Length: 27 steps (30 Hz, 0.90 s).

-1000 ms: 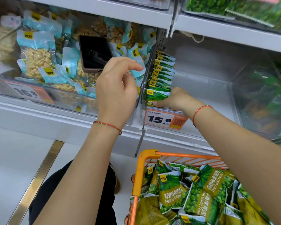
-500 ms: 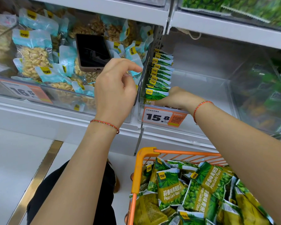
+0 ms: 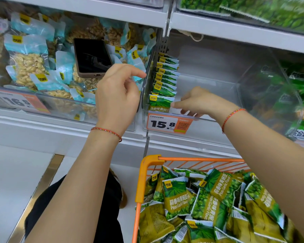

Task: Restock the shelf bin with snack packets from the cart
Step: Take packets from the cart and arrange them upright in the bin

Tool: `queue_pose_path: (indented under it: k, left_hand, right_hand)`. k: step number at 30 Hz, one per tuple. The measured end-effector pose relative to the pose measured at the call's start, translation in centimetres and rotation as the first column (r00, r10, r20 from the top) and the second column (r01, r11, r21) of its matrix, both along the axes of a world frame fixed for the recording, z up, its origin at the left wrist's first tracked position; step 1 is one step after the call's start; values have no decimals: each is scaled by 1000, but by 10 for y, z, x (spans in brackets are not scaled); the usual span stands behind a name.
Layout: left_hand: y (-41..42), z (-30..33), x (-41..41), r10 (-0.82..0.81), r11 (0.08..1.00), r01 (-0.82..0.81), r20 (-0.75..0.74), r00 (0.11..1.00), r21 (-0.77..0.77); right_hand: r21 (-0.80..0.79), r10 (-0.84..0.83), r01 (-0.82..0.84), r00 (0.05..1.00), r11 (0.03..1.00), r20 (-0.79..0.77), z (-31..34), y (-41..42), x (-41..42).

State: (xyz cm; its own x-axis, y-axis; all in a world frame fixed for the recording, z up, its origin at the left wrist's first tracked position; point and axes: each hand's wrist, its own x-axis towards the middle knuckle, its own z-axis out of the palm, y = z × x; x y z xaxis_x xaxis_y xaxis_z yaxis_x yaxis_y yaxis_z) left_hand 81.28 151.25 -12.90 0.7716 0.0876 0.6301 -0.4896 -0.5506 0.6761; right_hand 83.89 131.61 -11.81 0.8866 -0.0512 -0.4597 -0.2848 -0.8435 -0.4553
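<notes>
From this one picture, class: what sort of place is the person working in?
Most likely a shop's snack aisle: a price tag on a clear shelf bin, rows of green pea packets, and an orange cart of the same stock.

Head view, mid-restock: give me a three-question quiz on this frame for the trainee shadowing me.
1. True or false: the phone lies on the packets in the bin left of the green-pea bin.
2. Which hand touches the front packet of the green row?
A. left hand
B. right hand
C. neither
3. Fill in: the price tag on the pea bin reads ____.

Key
1. True; it rests screen up among the pale blue nut packets.
2. B; its fingers meet that packet's right edge, while the left hand hangs in front of the shelf, holding nothing.
3. 15.8
</notes>
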Motion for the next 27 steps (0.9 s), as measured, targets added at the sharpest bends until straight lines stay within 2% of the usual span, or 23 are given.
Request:
queue_pose_path:
  k: [3,6,8,10,13,16,19,22,24,27]
  left_hand:
    - [-6,14,-16,-59,985,71,76,995,-160]
    - [-18,31,-49,-223,962,225,32,974,-151]
    - [-29,37,-69,-391,920,382,-114,913,-87]
    - [-41,35,-85,-492,849,528,-310,813,38]
    - [-57,26,-105,-494,703,667,-505,708,248]
    - [-76,22,-121,-423,542,740,-632,650,398]
    - [-97,26,-135,-319,312,804,-741,591,506]
    - [-112,31,-154,-216,108,907,-882,420,406]
    - [-113,30,-171,-202,-31,950,-933,298,310]
    - [-103,22,-193,-182,-194,954,-964,194,229]
  right_hand:
    - [4,-26,26,969,1000,245,24,-13,-29]
    - [144,-115,57,894,988,434,49,-29,-84]
    - [177,-123,54,906,983,404,58,-42,-121]
    - [101,-68,41,956,994,284,59,-57,-152]
    - [-53,-24,32,990,998,138,52,-84,-191]
    - [-64,-152,165,973,984,175,39,-113,-220]
    - [-134,-233,264,949,955,211,25,-133,-240]
    - [-145,-217,240,963,960,158,11,-136,-255]
    - [-47,-246,260,950,965,192,6,-131,-263]
    - [79,-275,263,915,961,295,-2,-126,-272]
